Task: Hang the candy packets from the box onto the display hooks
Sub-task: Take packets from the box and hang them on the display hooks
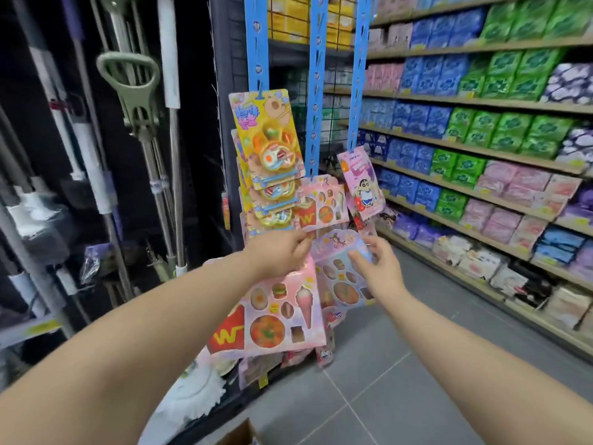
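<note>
Packet (276, 313), pink and printed with burgers and a cone, hangs just below the middle strip (316, 91), pinched at its top edge by the left hand (279, 252). Its long axis runs nearly upright, bottom leaning a little left, printed face toward the camera. Second packet (340, 277) sits just right of it under the same strip, gripped at its upper right by the right hand (382, 268), its left edge overlapped by the first. The hands are close but apart. At the strip's end a hung packet (321, 203) tilts, its lower edge nearly meeting the left fingers. Left of the strip yellow packets (269, 133) overlap; right of it hangs a cartoon packet (362, 184). Open floor (401, 380) spreads below and right of the strip, bounded by shelves (481, 175); mops (134, 123) crowd the far left. Box (240, 435) is cut off at the frame bottom, only a corner showing. Whatever hangs lower under the strip is hidden behind the held packets.
</note>
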